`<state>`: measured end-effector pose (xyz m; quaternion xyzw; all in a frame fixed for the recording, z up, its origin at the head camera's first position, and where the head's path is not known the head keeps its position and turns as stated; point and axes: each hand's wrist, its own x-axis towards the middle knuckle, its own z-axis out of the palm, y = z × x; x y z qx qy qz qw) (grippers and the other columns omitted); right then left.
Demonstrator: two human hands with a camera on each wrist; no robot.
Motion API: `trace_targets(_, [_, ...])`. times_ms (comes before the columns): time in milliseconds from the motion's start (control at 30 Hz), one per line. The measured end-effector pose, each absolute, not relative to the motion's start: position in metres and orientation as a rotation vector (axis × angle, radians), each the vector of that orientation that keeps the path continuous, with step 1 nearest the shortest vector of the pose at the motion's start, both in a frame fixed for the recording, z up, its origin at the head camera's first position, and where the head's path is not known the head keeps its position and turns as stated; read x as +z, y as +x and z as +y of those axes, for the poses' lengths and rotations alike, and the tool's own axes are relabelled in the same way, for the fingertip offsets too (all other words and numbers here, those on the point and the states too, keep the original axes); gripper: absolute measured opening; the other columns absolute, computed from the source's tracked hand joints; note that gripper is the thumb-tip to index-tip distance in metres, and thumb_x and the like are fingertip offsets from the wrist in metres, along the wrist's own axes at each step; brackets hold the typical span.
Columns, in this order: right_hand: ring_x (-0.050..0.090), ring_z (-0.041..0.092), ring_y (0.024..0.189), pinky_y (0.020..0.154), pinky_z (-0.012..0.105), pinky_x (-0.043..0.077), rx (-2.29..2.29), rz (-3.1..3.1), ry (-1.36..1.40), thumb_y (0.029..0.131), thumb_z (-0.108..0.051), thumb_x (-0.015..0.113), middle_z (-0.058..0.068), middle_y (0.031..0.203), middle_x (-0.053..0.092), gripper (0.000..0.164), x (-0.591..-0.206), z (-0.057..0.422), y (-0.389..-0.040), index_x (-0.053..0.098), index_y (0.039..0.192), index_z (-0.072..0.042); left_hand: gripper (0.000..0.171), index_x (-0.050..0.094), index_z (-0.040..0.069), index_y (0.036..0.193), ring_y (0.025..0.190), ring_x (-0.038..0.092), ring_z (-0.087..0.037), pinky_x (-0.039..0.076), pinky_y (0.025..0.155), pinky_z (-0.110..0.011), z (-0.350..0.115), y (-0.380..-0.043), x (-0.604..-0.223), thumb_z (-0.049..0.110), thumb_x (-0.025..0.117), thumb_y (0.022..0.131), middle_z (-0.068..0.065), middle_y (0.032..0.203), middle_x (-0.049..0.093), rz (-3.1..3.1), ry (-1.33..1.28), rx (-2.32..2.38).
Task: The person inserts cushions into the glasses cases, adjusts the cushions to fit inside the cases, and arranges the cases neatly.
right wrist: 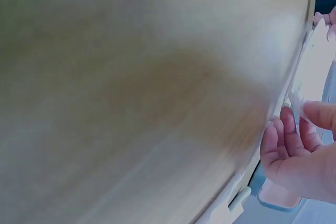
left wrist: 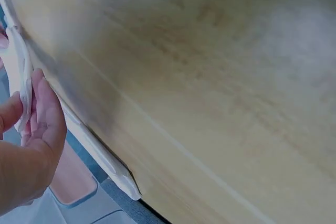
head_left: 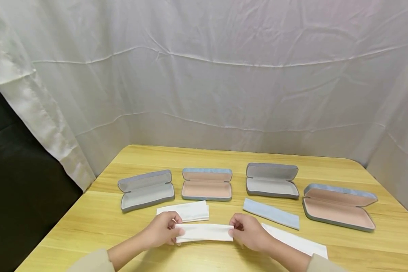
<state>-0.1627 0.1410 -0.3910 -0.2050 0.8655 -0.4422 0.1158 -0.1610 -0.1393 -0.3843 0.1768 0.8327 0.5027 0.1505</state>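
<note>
A folded white cloth (head_left: 205,232) is stretched level between both hands, just above the table's near part. My left hand (head_left: 163,229) pinches its left end between thumb and fingers; my right hand (head_left: 249,231) pinches the right end the same way. In the left wrist view, the left hand (left wrist: 37,135) grips the cloth's layered edge. The right wrist view has the right hand (right wrist: 304,150) with its thumb on the cloth (right wrist: 312,69). Behind the left hand lies another folded white cloth (head_left: 190,210). Beyond the right hand lies a folded light-blue cloth (head_left: 271,213).
Several glasses cases stand with lids up along the table (head_left: 149,153): a grey one (head_left: 147,197), a pink-lined blue one (head_left: 206,190), another grey one (head_left: 272,186) and a pink-lined one at right (head_left: 338,212). A white cloth (head_left: 295,240) lies partly behind the right forearm.
</note>
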Motion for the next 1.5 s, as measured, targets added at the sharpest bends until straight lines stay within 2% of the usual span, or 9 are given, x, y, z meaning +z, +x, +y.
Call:
trace_targets(100, [0.043, 0.005, 0.060, 0.051, 0.018, 0.037, -1.382, 2.524, -0.537, 0.085, -0.006, 0.061, 0.001, 0.071, 0.052, 0.008, -0.389, 0.140, -0.165, 0.056, 0.085, 0.000, 0.016, 0.052, -0.007, 0.092, 0.055, 0.060, -0.014, 0.054, 0.051, -0.029, -0.138, -0.162, -0.382, 0.003, 0.063, 0.086, -0.005, 0.063, 0.057, 2.361, 0.433, 1.509])
trace_targets(233, [0.044, 0.006, 0.056, 0.047, 0.018, 0.037, -1.510, 2.451, -0.449, 0.086, -0.004, 0.060, 0.000, 0.066, 0.051, 0.010, -0.387, 0.137, -0.169, 0.055, 0.087, 0.004, 0.019, 0.053, -0.009, 0.098, 0.056, 0.058, -0.012, 0.055, 0.054, -0.029, -0.137, -0.165, -0.379, 0.004, 0.061, 0.087, -0.005, 0.069, 0.056, 2.361, 0.388, 1.536])
trace_targets(533, [0.055, 0.011, 0.063, 0.057, 0.023, 0.051, -1.700, 2.433, -0.265, 0.087, -0.002, 0.057, -0.001, 0.065, 0.051, 0.011, -0.378, 0.131, -0.176, 0.054, 0.091, 0.007, 0.022, 0.055, -0.014, 0.104, 0.069, 0.057, -0.011, 0.057, 0.064, -0.028, -0.136, -0.173, -0.374, -0.003, 0.059, 0.086, -0.008, 0.080, 0.054, 2.390, 0.369, 1.585])
trace_targets(700, [0.064, 0.015, 0.066, 0.061, 0.027, 0.053, -1.757, 2.445, -0.171, 0.088, -0.003, 0.057, 0.000, 0.066, 0.056, 0.009, -0.375, 0.129, -0.183, 0.054, 0.091, 0.005, 0.023, 0.055, -0.014, 0.104, 0.068, 0.054, -0.011, 0.057, 0.066, -0.030, -0.135, -0.180, -0.372, -0.002, 0.060, 0.085, -0.004, 0.078, 0.049, 2.417, 0.347, 1.609])
trace_targets(933, [0.063, 0.013, 0.065, 0.061, 0.028, 0.053, -1.829, 2.457, -0.023, 0.087, -0.002, 0.058, 0.002, 0.068, 0.059, 0.007, -0.371, 0.125, -0.196, 0.055, 0.090, 0.004, 0.018, 0.057, -0.011, 0.098, 0.069, 0.055, -0.011, 0.057, 0.068, -0.029, -0.130, -0.196, -0.367, 0.000, 0.062, 0.084, -0.006, 0.078, 0.054, 2.501, 0.233, 1.642])
trace_targets(1167, [0.061, 0.011, 0.062, 0.058, 0.026, 0.051, -1.843, 2.496, 0.005, 0.086, -0.002, 0.060, 0.003, 0.067, 0.059, 0.007, -0.370, 0.124, -0.213, 0.057, 0.089, 0.004, 0.017, 0.057, -0.011, 0.097, 0.068, 0.058, -0.011, 0.057, 0.069, -0.030, -0.127, -0.214, -0.363, -0.002, 0.062, 0.084, -0.009, 0.078, 0.057, 2.526, 0.150, 1.677])
trace_targets(1500, [0.059, 0.010, 0.058, 0.060, 0.028, 0.052, -1.831, 2.523, 0.094, 0.086, -0.003, 0.060, 0.003, 0.068, 0.058, 0.009, -0.375, 0.119, -0.231, 0.057, 0.089, 0.004, 0.010, 0.058, -0.008, 0.091, 0.063, 0.054, -0.010, 0.056, 0.066, -0.029, -0.122, -0.234, -0.366, -0.004, 0.063, 0.083, -0.005, 0.073, 0.054, 2.557, 0.051, 1.685])
